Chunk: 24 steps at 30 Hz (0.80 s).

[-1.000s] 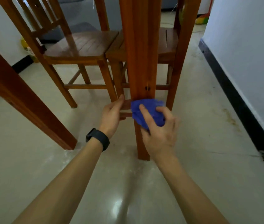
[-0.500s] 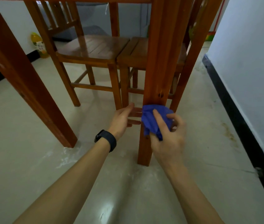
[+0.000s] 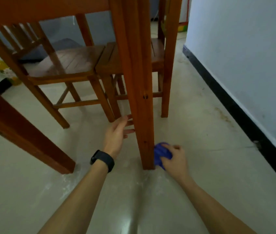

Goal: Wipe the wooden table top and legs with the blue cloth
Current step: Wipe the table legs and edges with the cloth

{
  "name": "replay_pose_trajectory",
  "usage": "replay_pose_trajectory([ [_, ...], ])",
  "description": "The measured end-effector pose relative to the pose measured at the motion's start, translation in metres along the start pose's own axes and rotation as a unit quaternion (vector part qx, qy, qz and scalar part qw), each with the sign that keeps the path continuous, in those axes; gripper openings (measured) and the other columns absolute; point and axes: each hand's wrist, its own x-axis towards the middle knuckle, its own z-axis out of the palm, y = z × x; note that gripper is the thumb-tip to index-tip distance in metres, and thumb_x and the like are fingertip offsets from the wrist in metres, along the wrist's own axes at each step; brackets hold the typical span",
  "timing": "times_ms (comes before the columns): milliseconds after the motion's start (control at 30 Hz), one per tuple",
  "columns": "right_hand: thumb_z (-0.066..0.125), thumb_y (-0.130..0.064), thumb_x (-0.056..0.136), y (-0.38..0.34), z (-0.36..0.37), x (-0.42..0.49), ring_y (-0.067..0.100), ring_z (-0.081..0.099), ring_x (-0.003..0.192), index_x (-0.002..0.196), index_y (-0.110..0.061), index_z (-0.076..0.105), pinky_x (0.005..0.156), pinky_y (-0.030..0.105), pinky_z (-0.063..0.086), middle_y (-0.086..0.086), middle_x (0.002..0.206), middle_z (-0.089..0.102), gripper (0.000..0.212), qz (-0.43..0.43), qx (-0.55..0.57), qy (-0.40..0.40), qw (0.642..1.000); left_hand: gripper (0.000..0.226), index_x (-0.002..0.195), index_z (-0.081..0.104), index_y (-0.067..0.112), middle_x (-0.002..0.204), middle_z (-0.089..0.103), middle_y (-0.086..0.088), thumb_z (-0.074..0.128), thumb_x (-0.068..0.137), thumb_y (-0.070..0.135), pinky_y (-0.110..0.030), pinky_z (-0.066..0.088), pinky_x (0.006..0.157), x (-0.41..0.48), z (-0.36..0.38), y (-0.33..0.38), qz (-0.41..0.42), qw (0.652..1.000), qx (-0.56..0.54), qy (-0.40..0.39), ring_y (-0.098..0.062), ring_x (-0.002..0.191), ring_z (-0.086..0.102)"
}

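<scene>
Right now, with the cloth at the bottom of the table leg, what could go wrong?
The blue cloth, gripped by the right hand, is low on the table leg; it may touch the floor with its whitish smears and carry dirt onto the wood. The open left hand lies between this leg and a chair leg, so a quick stroke might bump it.

Dim, soft-blurred view; glare streaks the floor (image 3: 130, 222).

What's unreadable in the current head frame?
Table top: past the top edge, head view; only apron shows.
Left hand fingertips: behind the table leg, head view; contact unclear.
Blue cloth: half covered by the right hand, head view.
Yellow object, far left: blurred, head view.
</scene>
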Motion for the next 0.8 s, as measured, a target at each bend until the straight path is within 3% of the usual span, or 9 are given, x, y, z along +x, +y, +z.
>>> replay_pose_trajectory([
  [100, 0.07, -0.019, 0.083, -0.034, -0.016, 0.029, 0.018, 0.059, 0.106, 0.128, -0.026, 0.057, 0.101, 0.038, 0.047, 0.0, 0.117, 0.058, 0.048, 0.162, 0.22, 0.104, 0.956, 0.069, 0.138, 0.049, 0.028, 0.128, 0.062, 0.009, 0.04, 0.085, 0.07, -0.04, 0.046, 0.101, -0.004, 0.01, -0.003, 0.039, 0.999, 0.019, 0.012, -0.01, 0.11, 0.062],
  [200, 0.066, -0.014, 0.088, -0.07, -0.017, 0.046, 0.015, 0.059, 0.112, 0.121, -0.036, 0.058, 0.1, 0.039, 0.048, -0.003, 0.121, 0.062, 0.041, 0.101, 0.401, 0.075, 0.907, 0.057, 0.136, 0.045, 0.03, 0.127, 0.058, 0.014, 0.044, 0.089, 0.063, -0.038, 0.046, 0.102, -0.006, 0.02, -0.01, 0.078, 0.996, 0.029, 0.037, -0.013, 0.118, 0.058],
  [300, 0.048, -0.022, 0.099, -0.076, 0.017, 0.041, 0.004, 0.051, 0.115, 0.13, -0.044, 0.05, 0.102, 0.024, 0.04, -0.013, 0.124, 0.052, 0.039, 0.031, 0.368, 0.054, 0.928, 0.043, 0.134, 0.043, 0.037, 0.126, 0.057, 0.016, 0.045, 0.095, 0.056, -0.039, 0.047, 0.102, -0.006, 0.03, -0.015, 0.103, 0.992, 0.053, 0.059, -0.012, 0.119, 0.057],
  [400, 0.037, -0.029, 0.103, -0.025, 0.05, 0.027, 0.01, 0.048, 0.115, 0.145, -0.029, 0.039, 0.099, 0.023, 0.035, -0.005, 0.126, 0.048, 0.043, 0.12, 0.27, 0.023, 0.955, 0.059, 0.144, 0.039, 0.026, 0.136, 0.056, 0.005, 0.043, 0.094, 0.058, -0.043, 0.046, 0.104, -0.006, 0.034, -0.021, 0.113, 0.988, 0.067, 0.084, -0.014, 0.121, 0.056],
  [533, 0.051, -0.032, 0.094, 0.076, 0.057, 0.013, 0.032, 0.062, 0.109, 0.132, -0.012, 0.055, 0.087, 0.025, 0.045, 0.009, 0.113, 0.065, 0.043, 0.185, 0.068, -0.202, 0.959, 0.053, 0.14, 0.042, 0.031, 0.132, 0.058, 0.009, 0.043, 0.094, 0.056, -0.044, 0.048, 0.101, -0.009, 0.042, -0.022, 0.118, 0.984, 0.076, 0.111, -0.011, 0.119, 0.057],
  [567, 0.053, -0.028, 0.094, 0.091, 0.057, 0.011, 0.033, 0.061, 0.11, 0.132, -0.011, 0.055, 0.089, 0.026, 0.046, 0.011, 0.117, 0.065, 0.042, 0.21, 0.034, -0.215, 0.953, 0.051, 0.14, 0.044, 0.031, 0.131, 0.059, 0.01, 0.042, 0.094, 0.054, -0.044, 0.048, 0.1, -0.01, 0.044, -0.021, 0.119, 0.983, 0.078, 0.117, -0.01, 0.118, 0.057],
  [633, 0.05, -0.023, 0.094, 0.1, 0.056, 0.011, 0.036, 0.058, 0.11, 0.134, -0.013, 0.051, 0.091, 0.032, 0.045, 0.017, 0.124, 0.06, 0.041, 0.279, 0.037, -0.125, 0.951, 0.048, 0.138, 0.045, 0.032, 0.128, 0.059, 0.012, 0.042, 0.095, 0.053, -0.043, 0.049, 0.099, -0.01, 0.046, -0.022, 0.116, 0.982, 0.079, 0.123, -0.007, 0.116, 0.058],
  [700, 0.047, -0.026, 0.096, 0.09, 0.056, 0.018, 0.036, 0.057, 0.112, 0.136, -0.019, 0.049, 0.093, 0.037, 0.045, 0.018, 0.127, 0.058, 0.041, 0.293, 0.098, -0.012, 0.951, 0.05, 0.139, 0.043, 0.035, 0.13, 0.058, 0.013, 0.042, 0.094, 0.055, -0.04, 0.048, 0.097, -0.01, 0.048, -0.023, 0.111, 0.983, 0.079, 0.12, -0.006, 0.117, 0.057],
  [800, 0.05, -0.041, 0.097, 0.063, 0.066, 0.03, 0.025, 0.053, 0.117, 0.14, -0.027, 0.047, 0.102, 0.033, 0.042, 0.007, 0.131, 0.052, 0.046, 0.232, 0.205, -0.005, 0.951, 0.048, 0.14, 0.037, 0.04, 0.136, 0.054, 0.012, 0.04, 0.094, 0.056, -0.04, 0.047, 0.098, -0.012, 0.056, -0.024, 0.1, 0.985, 0.08, 0.116, -0.007, 0.122, 0.054],
])
